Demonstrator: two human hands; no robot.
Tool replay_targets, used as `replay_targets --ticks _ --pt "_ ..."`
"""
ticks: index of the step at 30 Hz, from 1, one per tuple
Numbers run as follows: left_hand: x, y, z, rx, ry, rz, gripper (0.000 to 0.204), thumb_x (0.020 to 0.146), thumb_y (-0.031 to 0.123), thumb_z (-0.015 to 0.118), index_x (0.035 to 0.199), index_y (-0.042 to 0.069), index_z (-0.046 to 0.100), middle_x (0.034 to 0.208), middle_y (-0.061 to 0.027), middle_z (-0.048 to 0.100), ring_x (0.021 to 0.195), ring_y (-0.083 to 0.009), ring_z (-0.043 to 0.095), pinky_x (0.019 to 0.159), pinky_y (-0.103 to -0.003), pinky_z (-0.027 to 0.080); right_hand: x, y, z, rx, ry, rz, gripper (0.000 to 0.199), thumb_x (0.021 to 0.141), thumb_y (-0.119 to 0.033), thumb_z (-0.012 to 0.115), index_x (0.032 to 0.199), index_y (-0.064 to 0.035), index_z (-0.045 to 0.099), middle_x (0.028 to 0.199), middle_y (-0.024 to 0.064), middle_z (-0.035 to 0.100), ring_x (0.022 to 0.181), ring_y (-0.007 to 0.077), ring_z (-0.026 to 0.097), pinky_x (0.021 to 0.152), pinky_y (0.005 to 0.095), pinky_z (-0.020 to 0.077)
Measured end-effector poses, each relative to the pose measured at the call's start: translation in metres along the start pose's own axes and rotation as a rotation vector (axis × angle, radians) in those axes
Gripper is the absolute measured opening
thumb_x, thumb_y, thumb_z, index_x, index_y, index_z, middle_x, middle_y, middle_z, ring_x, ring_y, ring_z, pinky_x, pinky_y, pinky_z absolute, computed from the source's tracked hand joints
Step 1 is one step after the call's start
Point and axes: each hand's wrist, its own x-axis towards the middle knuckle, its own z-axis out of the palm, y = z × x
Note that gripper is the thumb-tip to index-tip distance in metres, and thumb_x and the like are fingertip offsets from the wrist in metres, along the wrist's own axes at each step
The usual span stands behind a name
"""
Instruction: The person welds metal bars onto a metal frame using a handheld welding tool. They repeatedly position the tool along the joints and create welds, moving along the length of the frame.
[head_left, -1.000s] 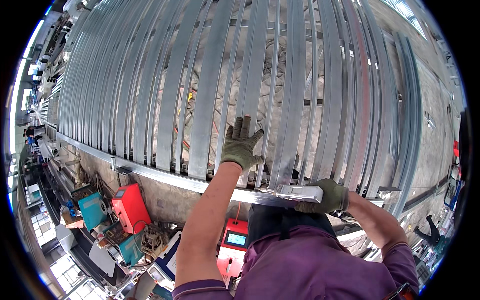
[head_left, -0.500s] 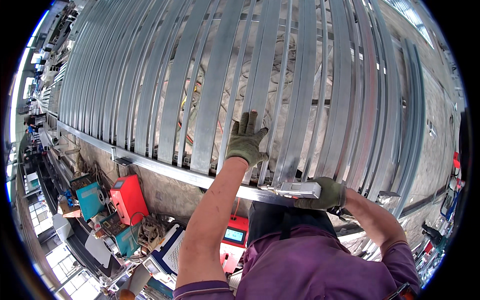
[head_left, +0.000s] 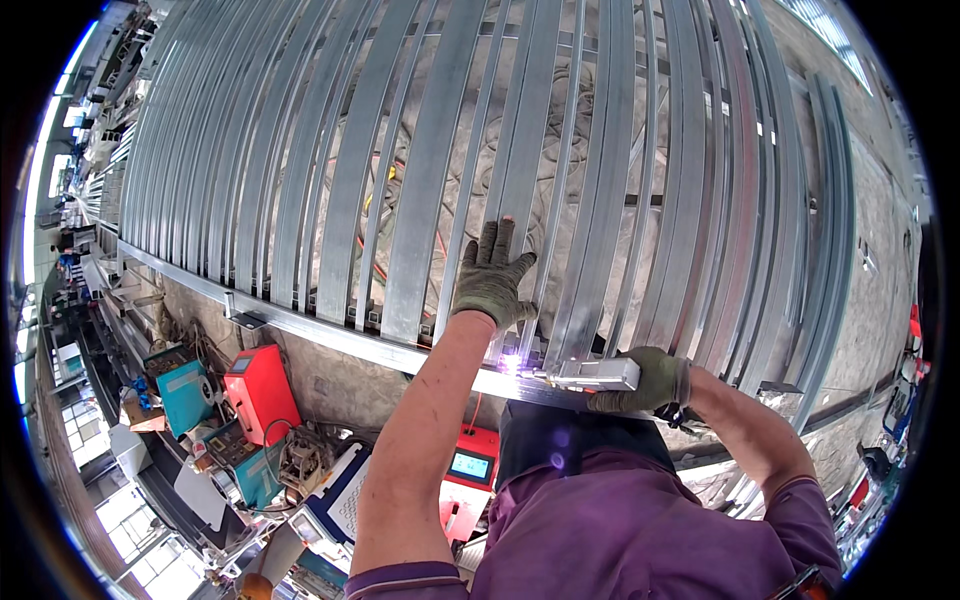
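Observation:
My left hand (head_left: pixel 492 278), in a grey-green glove, lies flat with fingers spread on a long grey metal profile (head_left: pixel 530 110). One fingertip shows bare at the glove's end. At the near edge of the rack my right hand (head_left: pixel 652 380), gloved too, is closed round a silver handheld welding gun (head_left: pixel 592 375). The gun's nozzle points left, and a bright white-violet weld spark (head_left: pixel 512 363) glows at its tip. That glow sits where the profile ends meet the near metal rail (head_left: pixel 330 332); it hides the exact contact point.
Several parallel metal profiles (head_left: pixel 445 150) run away from me, with gaps between them. Cables (head_left: pixel 383 185) lie on the floor below. Left of my legs stand a red machine (head_left: pixel 262 395), teal machines (head_left: pixel 185 388) and a red unit with a screen (head_left: pixel 470 467).
A bright spark has appeared at the welding gun's tip, where there was none before. The gun and my right hand have shifted very slightly; my left hand stays in place.

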Motion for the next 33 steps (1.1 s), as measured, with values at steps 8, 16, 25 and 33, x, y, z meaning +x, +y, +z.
replay_targets --ticks 8,16,25,33 --pt "0.001 -0.002 0.003 -0.002 0.007 -0.006 0.098 0.088 0.067 0.088 0.173 0.037 0.050 0.194 -0.0129 -0.006 0.179 -0.0312 -0.006 0.144 -0.054 0.007 -0.001 -0.002 -0.004 0.030 0.009 -0.012 0.070 0.087 -0.070 0.093 0.127 -0.0125 0.084 0.110 0.0135 0.087 0.106 0.0296 0.084 0.092 0.0412 0.0657" --pt "0.001 -0.003 0.004 -0.006 0.012 -0.003 0.099 0.088 0.067 0.088 0.174 0.036 0.050 0.194 -0.0126 -0.007 0.179 -0.0306 -0.007 0.144 -0.054 0.007 -0.006 -0.011 -0.008 -0.019 -0.008 0.061 0.063 0.088 -0.073 0.090 0.124 -0.0213 0.086 0.110 0.0093 0.087 0.106 0.0271 0.083 0.094 0.0414 0.0652" --pt "0.000 -0.002 0.002 -0.016 0.012 -0.003 0.099 0.087 0.066 0.089 0.174 0.036 0.050 0.194 -0.0126 -0.007 0.180 -0.0302 -0.007 0.144 -0.054 0.007 -0.007 -0.007 -0.006 -0.038 0.006 0.063 0.066 0.086 -0.077 0.088 0.122 -0.0214 0.087 0.106 0.0095 0.087 0.103 0.0293 0.084 0.093 0.0424 0.0648" --pt "0.000 -0.003 0.002 -0.022 0.018 -0.003 0.099 0.087 0.067 0.089 0.173 0.037 0.051 0.194 -0.0122 -0.006 0.180 -0.0302 -0.005 0.145 -0.053 0.008 -0.008 0.003 -0.002 -0.028 0.031 0.038 0.066 0.086 -0.077 0.088 0.120 -0.0205 0.086 0.106 0.0101 0.087 0.103 0.0310 0.084 0.093 0.0426 0.0644"
